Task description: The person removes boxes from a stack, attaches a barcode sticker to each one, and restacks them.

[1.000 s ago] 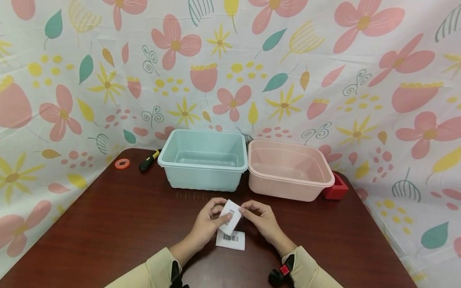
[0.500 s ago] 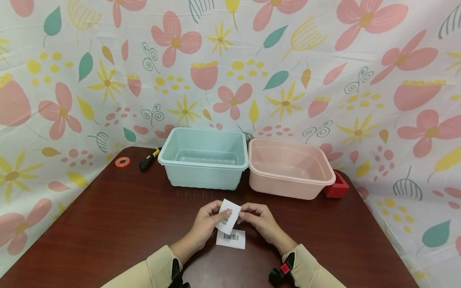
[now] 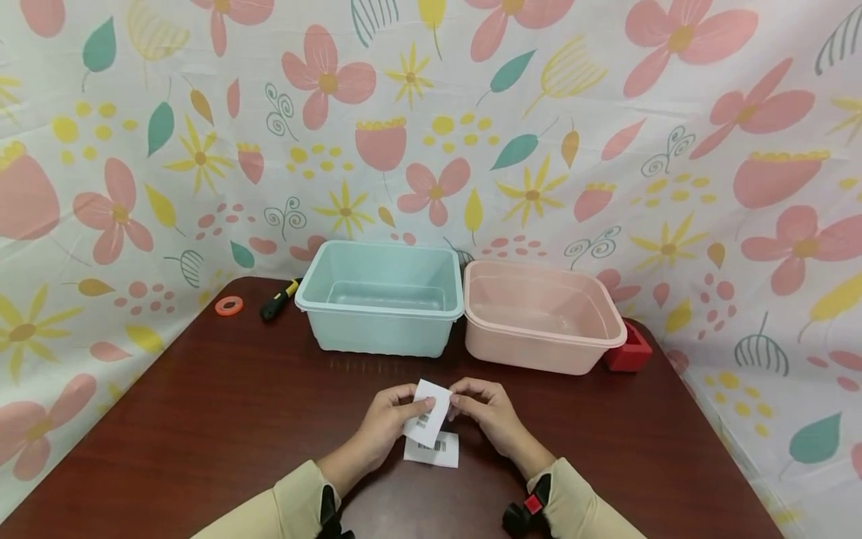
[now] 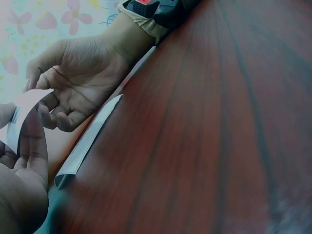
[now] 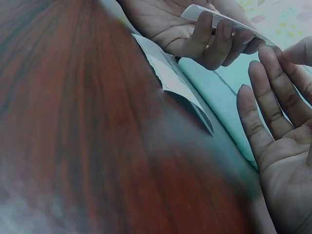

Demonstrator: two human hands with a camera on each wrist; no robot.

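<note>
A white barcode label [image 3: 431,430] is held up at an angle between both hands. My left hand [image 3: 387,419] grips its left side, thumb across the printed face. With thumb and fingertips, my right hand [image 3: 494,419] pinches the upper right corner. In the right wrist view the held label [image 5: 229,22] is seen nearly edge-on and bends slightly. A second barcode label [image 3: 431,457] lies on the table below, partly covered by the held one in the head view. Its ends curl up in the right wrist view, where that label [image 5: 170,80] stands slightly off the wood.
Behind the hands stand a light blue basin [image 3: 380,329] and a pink basin [image 3: 532,352], side by side. A red box [image 3: 629,355] sits at the right. An orange tape roll [image 3: 229,305] and a black-and-yellow handled tool [image 3: 276,303] lie at the back left.
The held label has tilted and dropped slightly, now overlapping more of the label on the table. Both hands stay almost in place, still on the label.
</note>
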